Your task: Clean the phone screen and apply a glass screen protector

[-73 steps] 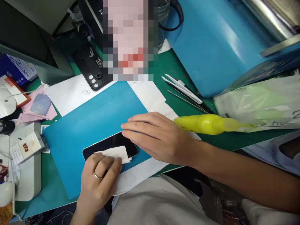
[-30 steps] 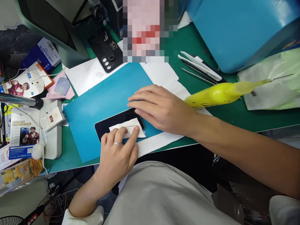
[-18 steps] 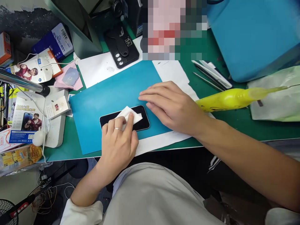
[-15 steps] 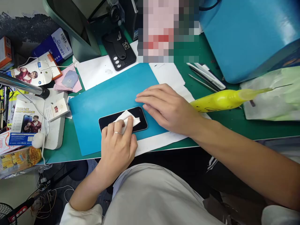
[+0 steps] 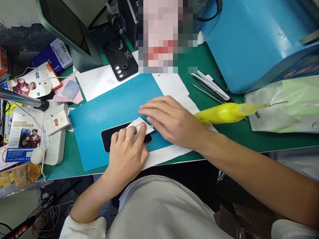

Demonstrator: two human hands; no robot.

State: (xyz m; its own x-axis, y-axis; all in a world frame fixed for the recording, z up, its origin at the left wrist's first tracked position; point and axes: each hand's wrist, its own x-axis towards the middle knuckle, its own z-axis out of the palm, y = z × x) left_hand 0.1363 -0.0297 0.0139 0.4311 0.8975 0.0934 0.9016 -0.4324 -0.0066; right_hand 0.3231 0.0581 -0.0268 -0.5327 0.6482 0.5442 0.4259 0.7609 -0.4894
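Observation:
My left hand (image 5: 129,151) presses a folded white wipe (image 5: 142,125) onto the dark screen of a smartphone (image 5: 107,138), its index finger on top of the wipe. A ring sits on one of its fingers. The phone lies face up on a blue mat (image 5: 99,113), partly hidden by the hand. My right hand (image 5: 171,121) rests at the phone's right end, fingers stretched out together, palm hidden. Behind its wrist a yellow squeeze bottle (image 5: 221,113) with a needle tip lies on its side, its base hidden.
A black phone case (image 5: 121,59) lies on white paper (image 5: 97,83) behind the mat. Tweezers (image 5: 206,91) and pens are at the back right, near a large blue machine (image 5: 244,43) and a plastic bag (image 5: 281,103). Boxes and a monitor (image 5: 72,26) stand on the left.
The wipe and my left hand have slid right along the phone screen, towards its right end. My right hand stays beside the phone. The whole view has shifted slightly.

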